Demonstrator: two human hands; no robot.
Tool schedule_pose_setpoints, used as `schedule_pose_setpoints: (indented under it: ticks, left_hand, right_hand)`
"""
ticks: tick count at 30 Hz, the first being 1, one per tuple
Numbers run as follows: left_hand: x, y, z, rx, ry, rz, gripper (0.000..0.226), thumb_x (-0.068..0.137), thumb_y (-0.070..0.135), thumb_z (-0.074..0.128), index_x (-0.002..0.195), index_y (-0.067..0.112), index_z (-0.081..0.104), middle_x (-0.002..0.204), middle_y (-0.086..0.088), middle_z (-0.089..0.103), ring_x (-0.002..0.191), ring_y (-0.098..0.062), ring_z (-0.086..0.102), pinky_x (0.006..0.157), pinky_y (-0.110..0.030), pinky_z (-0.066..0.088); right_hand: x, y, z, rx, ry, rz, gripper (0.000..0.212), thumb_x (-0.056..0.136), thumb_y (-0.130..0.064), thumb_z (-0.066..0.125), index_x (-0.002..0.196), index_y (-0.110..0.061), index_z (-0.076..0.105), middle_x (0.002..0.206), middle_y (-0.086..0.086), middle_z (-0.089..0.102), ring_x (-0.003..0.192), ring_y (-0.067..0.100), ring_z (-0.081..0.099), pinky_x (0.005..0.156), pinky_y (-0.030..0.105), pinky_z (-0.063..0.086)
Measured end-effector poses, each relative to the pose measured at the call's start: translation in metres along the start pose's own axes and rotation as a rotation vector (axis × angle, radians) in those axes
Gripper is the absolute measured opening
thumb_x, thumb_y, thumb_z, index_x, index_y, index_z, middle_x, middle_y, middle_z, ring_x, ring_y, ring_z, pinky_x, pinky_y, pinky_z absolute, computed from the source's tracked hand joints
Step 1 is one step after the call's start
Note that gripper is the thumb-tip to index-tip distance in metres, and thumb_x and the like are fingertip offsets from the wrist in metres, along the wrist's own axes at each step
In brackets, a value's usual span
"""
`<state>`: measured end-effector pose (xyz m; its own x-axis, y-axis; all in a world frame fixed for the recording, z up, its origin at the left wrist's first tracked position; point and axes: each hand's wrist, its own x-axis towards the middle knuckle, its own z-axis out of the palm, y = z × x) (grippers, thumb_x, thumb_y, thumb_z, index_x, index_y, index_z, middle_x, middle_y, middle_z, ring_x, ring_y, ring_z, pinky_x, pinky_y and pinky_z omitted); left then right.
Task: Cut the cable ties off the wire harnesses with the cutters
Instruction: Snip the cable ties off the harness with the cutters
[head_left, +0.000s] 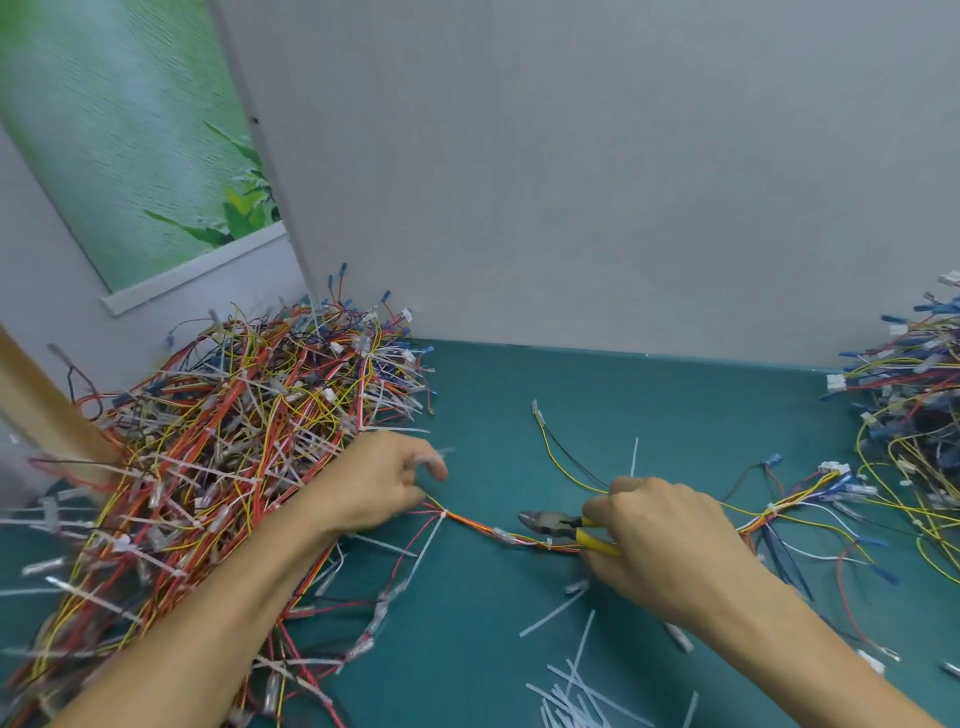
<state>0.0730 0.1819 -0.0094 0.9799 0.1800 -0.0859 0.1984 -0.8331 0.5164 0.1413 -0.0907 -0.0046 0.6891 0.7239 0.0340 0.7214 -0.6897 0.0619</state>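
Yellow-handled cutters (545, 521) beside stretched harness (470, 524); white tie (430, 543) uncut.

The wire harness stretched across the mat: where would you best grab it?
Pinch the wire harness at its left end, just past the white cable tie, coming from the left as the left hand does. It lies stretched left to right, so that probably keeps it taut and leaves the ties clear for the cutters in the right hand.

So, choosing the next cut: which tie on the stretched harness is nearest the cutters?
The short tie just under the cutters; the long-tailed tie sits over by the left hand.
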Motion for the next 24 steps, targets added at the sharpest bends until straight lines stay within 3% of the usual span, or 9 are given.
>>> schedule_pose_setpoints:
  ticks: [3, 5, 8, 11, 15, 17, 20, 24]
  left_hand:
    - [0.0, -0.009, 0.015, 0.167, -0.036, 0.077, 0.029, 0.077, 0.021, 0.077, 0.101, 0.032, 0.066, 0.086, 0.008, 0.071, 0.075, -0.003, 0.066, 0.078, -0.026, 0.054]
    - [0.0, -0.012, 0.019, 0.233, -0.007, 0.145, 0.032, 0.074, 0.034, 0.079, 0.104, 0.032, 0.068, 0.092, 0.012, 0.072, 0.084, -0.003, 0.066, 0.081, -0.029, 0.053]
    - [0.002, -0.013, 0.021, 0.178, 0.05, 0.218, 0.021, 0.075, 0.042, 0.077, 0.093, 0.031, 0.073, 0.084, 0.016, 0.07, 0.078, -0.001, 0.062, 0.075, -0.028, 0.051]
    - [0.001, -0.011, 0.031, 0.014, 0.051, 0.189, 0.013, 0.082, 0.04, 0.071, 0.087, 0.029, 0.075, 0.08, 0.016, 0.072, 0.075, 0.004, 0.062, 0.074, -0.027, 0.052]
    - [0.005, -0.007, 0.04, 0.007, 0.076, 0.062, 0.025, 0.086, 0.039, 0.062, 0.075, 0.018, 0.069, 0.068, 0.006, 0.067, 0.067, -0.008, 0.059, 0.072, -0.031, 0.052]
    - [0.009, -0.003, 0.039, 0.004, 0.066, 0.032, 0.023, 0.084, 0.036, 0.064, 0.073, 0.015, 0.066, 0.063, 0.006, 0.063, 0.064, -0.009, 0.057, 0.068, -0.03, 0.049]
    - [0.012, -0.001, 0.035, -0.177, 0.016, -0.009, 0.009, 0.08, 0.025, 0.07, 0.073, 0.021, 0.067, 0.051, 0.015, 0.055, 0.051, 0.002, 0.047, 0.057, -0.023, 0.039]
    - [0.013, -0.006, 0.031, -0.386, -0.005, -0.038, 0.003, 0.081, 0.016, 0.072, 0.079, 0.017, 0.07, 0.052, 0.01, 0.046, 0.051, -0.008, 0.038, 0.057, -0.026, 0.031]
  right_hand:
    - [0.003, -0.008, 0.001, -0.008, -0.016, -0.011, 0.021, 0.087, -0.04, 0.043, 0.089, -0.021, 0.052, 0.085, -0.004, 0.043, 0.082, 0.029, 0.055, 0.058, 0.031, 0.029]
    - [0.004, -0.012, 0.002, -0.014, -0.026, -0.019, 0.019, 0.086, -0.039, 0.044, 0.087, -0.021, 0.05, 0.083, -0.004, 0.04, 0.074, 0.029, 0.046, 0.057, 0.03, 0.028]
    - [0.007, -0.014, 0.002, -0.007, -0.029, -0.026, 0.02, 0.086, -0.04, 0.046, 0.087, -0.021, 0.051, 0.082, -0.003, 0.041, 0.072, 0.029, 0.042, 0.055, 0.03, 0.026]
    - [0.009, -0.014, 0.002, 0.013, -0.022, -0.037, 0.024, 0.088, -0.043, 0.046, 0.09, -0.021, 0.054, 0.082, -0.003, 0.04, 0.077, 0.03, 0.051, 0.056, 0.03, 0.027]
    - [0.015, -0.015, 0.004, 0.023, -0.018, -0.045, 0.028, 0.089, -0.045, 0.045, 0.094, -0.021, 0.058, 0.084, -0.003, 0.042, 0.086, 0.029, 0.058, 0.058, 0.03, 0.029]
    - [0.02, -0.018, 0.006, 0.031, -0.019, -0.043, 0.03, 0.089, -0.045, 0.045, 0.093, -0.019, 0.059, 0.084, -0.001, 0.044, 0.082, 0.029, 0.056, 0.058, 0.029, 0.03]
    - [0.028, -0.024, 0.008, 0.057, -0.027, -0.034, 0.027, 0.088, -0.043, 0.046, 0.089, -0.019, 0.06, 0.082, -0.001, 0.044, 0.075, 0.029, 0.046, 0.058, 0.029, 0.031]
    - [0.037, -0.032, 0.009, 0.099, -0.06, -0.04, 0.028, 0.086, -0.045, 0.049, 0.09, -0.021, 0.062, 0.082, -0.001, 0.046, 0.084, 0.029, 0.056, 0.06, 0.03, 0.033]
